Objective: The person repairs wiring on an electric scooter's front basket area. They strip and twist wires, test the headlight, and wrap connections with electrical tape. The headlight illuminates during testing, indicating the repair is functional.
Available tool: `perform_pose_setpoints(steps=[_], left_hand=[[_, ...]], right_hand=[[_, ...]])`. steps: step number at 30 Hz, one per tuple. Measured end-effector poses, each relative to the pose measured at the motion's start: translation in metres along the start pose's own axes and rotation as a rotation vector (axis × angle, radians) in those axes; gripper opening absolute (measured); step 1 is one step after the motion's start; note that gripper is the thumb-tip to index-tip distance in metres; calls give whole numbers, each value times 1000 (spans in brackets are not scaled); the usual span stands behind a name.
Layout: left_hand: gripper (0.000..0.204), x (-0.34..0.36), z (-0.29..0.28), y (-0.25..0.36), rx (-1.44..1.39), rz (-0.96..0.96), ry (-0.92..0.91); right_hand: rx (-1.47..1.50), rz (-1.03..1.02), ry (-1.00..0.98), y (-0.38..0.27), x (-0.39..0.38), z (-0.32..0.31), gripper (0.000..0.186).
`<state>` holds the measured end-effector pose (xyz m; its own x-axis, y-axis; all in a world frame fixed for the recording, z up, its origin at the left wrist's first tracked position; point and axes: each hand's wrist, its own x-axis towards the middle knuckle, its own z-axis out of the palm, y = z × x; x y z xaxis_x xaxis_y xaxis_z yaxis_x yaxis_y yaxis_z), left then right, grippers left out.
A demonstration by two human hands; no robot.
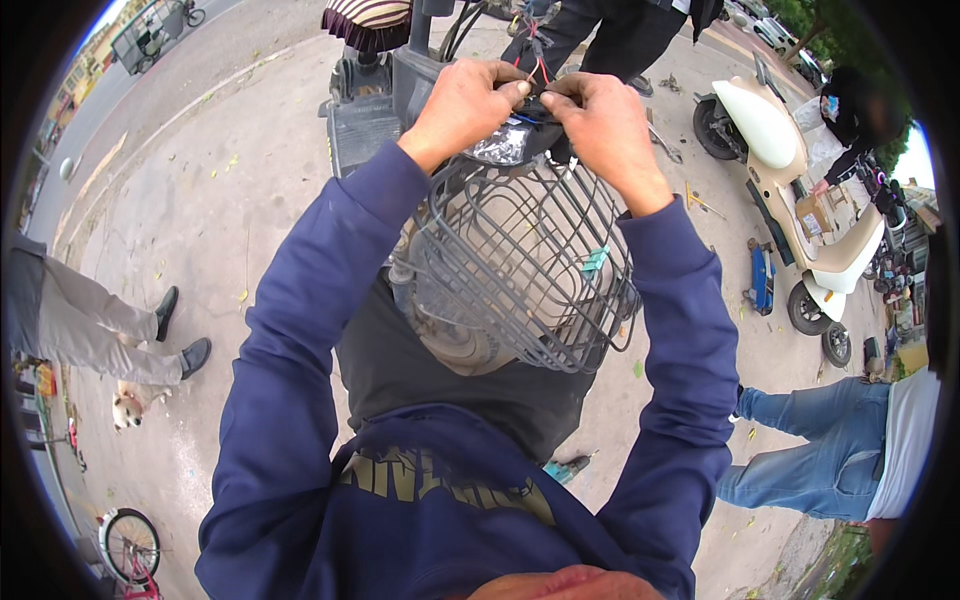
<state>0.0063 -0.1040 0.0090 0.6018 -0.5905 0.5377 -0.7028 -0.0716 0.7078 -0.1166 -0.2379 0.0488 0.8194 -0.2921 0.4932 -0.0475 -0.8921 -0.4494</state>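
Both my hands are raised over the front end of a scooter. Thin red and dark wires [541,68] rise between them. My left hand [468,105] is closed in a pinch, thumb against forefinger, on a wire end. Close by on the other side, my right hand [606,122] pinches another wire the same way. The exact ends between the fingertips are too small to make out. Just below the hands is a glossy headlight [500,146], partly covered by them. A black wire basket [520,262] hangs beneath it, with a small teal piece [595,262] on its bars.
The scooter's grey footboard [362,135] and striped seat [368,20] lie beyond. A person in dark trousers [580,38] stands at the far side. A cream scooter [775,170], blue toolbox [762,277] and jeans-clad person [815,445] are right. Left are another person's legs [100,310] and a dog [128,408].
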Motion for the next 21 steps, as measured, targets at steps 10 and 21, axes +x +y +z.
perform_pose_setpoints(steps=[10,21], left_hand=[[32,7,-13,1,-281,-112,-211],[35,18,-18,-4,-408,-222,-280]], right_hand=[[511,258,-136,16,14,-3,22],[517,283,-156,9,14,-7,21]])
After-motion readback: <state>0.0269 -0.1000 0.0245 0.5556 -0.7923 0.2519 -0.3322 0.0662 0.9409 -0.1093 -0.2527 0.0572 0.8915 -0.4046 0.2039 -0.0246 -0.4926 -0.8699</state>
